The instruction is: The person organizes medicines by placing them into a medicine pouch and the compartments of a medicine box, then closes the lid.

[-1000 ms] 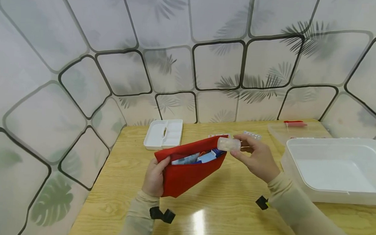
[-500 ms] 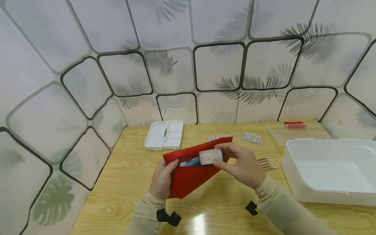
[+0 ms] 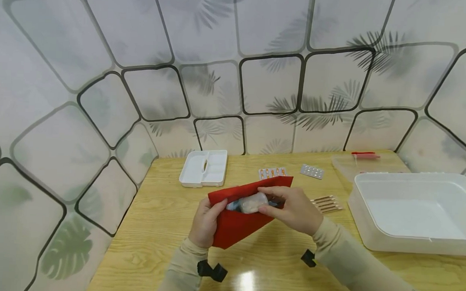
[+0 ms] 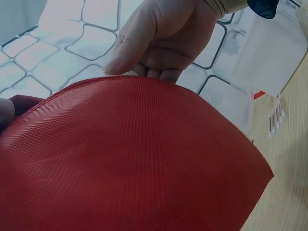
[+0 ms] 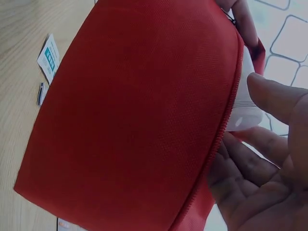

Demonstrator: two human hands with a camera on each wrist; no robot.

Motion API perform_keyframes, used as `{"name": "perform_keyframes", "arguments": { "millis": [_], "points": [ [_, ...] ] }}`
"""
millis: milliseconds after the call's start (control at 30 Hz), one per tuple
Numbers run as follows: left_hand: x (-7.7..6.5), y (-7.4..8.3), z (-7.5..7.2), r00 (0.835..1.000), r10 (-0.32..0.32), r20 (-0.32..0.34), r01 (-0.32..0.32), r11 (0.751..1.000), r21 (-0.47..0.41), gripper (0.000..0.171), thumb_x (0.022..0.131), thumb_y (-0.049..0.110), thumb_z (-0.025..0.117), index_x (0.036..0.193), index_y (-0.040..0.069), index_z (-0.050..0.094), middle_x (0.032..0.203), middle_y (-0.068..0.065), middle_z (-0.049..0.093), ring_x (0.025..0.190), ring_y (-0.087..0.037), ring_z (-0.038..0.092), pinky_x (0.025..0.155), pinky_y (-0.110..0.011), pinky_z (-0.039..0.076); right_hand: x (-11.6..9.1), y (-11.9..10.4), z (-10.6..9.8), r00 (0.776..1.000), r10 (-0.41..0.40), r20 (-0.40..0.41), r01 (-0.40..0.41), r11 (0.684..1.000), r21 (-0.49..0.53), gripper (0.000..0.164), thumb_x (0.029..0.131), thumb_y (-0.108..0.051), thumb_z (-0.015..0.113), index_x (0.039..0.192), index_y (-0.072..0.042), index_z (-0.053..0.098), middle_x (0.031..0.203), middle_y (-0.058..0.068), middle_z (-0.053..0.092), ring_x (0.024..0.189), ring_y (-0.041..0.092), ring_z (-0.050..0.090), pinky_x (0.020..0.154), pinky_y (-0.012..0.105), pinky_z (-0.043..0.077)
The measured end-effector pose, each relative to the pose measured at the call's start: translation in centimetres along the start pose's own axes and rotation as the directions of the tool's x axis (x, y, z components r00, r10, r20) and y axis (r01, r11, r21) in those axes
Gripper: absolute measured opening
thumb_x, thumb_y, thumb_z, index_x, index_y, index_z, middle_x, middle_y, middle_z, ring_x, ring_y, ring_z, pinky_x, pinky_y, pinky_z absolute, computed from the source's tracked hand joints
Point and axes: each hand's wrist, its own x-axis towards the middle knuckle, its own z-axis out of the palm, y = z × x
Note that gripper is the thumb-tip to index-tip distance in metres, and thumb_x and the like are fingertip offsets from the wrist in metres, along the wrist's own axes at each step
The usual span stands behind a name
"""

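Note:
A red zip pouch [image 3: 239, 230] is held up over the table, its mouth gaping. My left hand [image 3: 205, 224] grips the pouch's left end, thumb over the front edge. Between the thumb and fingers of my right hand [image 3: 294, 209] is a small translucent plastic bottle [image 3: 252, 203] with pale contents. It lies sideways, partly inside the mouth. Blue items show beside it, mostly hidden. In the right wrist view, the thumb touches the bottle [image 5: 246, 113] near its end, just behind the zip edge. The left wrist view shows mainly the pouch's red side [image 4: 139, 154].
Behind the pouch lie an orange capsule blister pack [image 3: 272, 172] and a silver blister pack [image 3: 311, 171]. Cotton swabs [image 3: 327, 204] lie right of my right hand. A white divided tray [image 3: 193, 167] sits back left; a large white bin [image 3: 408, 244] stands right, with a clear lid [image 3: 343, 163] behind.
My right hand has carried the bottle left and down into the pouch's mouth. The left hand and pouch have shifted slightly right and down. The blister packs and swabs have come into fuller view.

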Motion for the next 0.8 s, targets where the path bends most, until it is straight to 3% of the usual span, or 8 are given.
{"name": "perform_keyframes", "arguments": {
  "millis": [167, 400, 567, 800],
  "points": [
    [-0.1, -0.1, 0.1, 1.000, -0.011, -0.016, 0.011, 1.000, 0.010, 0.020, 0.095, 0.014, 0.053, 0.106, 0.016, 0.069, 0.093, 0.001, 0.070, 0.083, -0.016, 0.065, 0.076, -0.032, 0.051, -0.1, 0.0, 0.3, 0.999, -0.015, 0.034, 0.016, 0.999, -0.041, 0.045, 0.087, -0.027, 0.073, 0.125, -0.007, 0.064, 0.106, -0.001, 0.069, 0.079, 0.014, 0.058, 0.063, 0.029, 0.050],
    [0.0, -0.2, 0.2, 1.000, 0.004, 0.003, -0.004, 1.000, 0.004, 0.028, 0.096, 0.014, 0.053, 0.117, -0.002, 0.064, 0.100, 0.000, 0.070, 0.090, -0.017, 0.065, 0.081, -0.032, 0.051, 0.1, -0.4, 1.2, 0.999, 0.000, 0.038, 0.000, 1.000, -0.011, 0.034, 0.088, -0.030, 0.071, 0.113, -0.011, 0.059, 0.099, -0.003, 0.070, 0.079, 0.005, 0.063, 0.065, 0.027, 0.052],
    [0.0, -0.3, 0.1, 1.000, -0.006, -0.008, 0.006, 1.000, -0.011, 0.022, 0.095, 0.014, 0.055, 0.111, 0.006, 0.068, 0.096, -0.001, 0.071, 0.087, -0.016, 0.065, 0.079, -0.032, 0.051, 0.1, -0.5, 1.8, 1.000, -0.010, 0.028, 0.011, 1.000, -0.029, 0.028, 0.088, -0.031, 0.071, 0.107, -0.013, 0.059, 0.096, -0.007, 0.067, 0.081, 0.005, 0.062, 0.068, 0.033, 0.053],
    [-0.1, -0.4, -0.6, 0.998, -0.059, -0.027, 0.056, 0.993, -0.104, 0.016, 0.097, 0.018, 0.051, 0.100, 0.015, 0.066, 0.086, -0.001, 0.068, 0.077, -0.014, 0.063, 0.072, -0.032, 0.051, -0.1, -0.6, 2.3, 0.998, -0.064, -0.025, 0.059, 0.985, -0.161, 0.027, 0.087, -0.031, 0.072, 0.107, -0.014, 0.068, 0.102, -0.008, 0.063, 0.093, 0.009, 0.056, 0.078, 0.031, 0.049]
  ]
}}
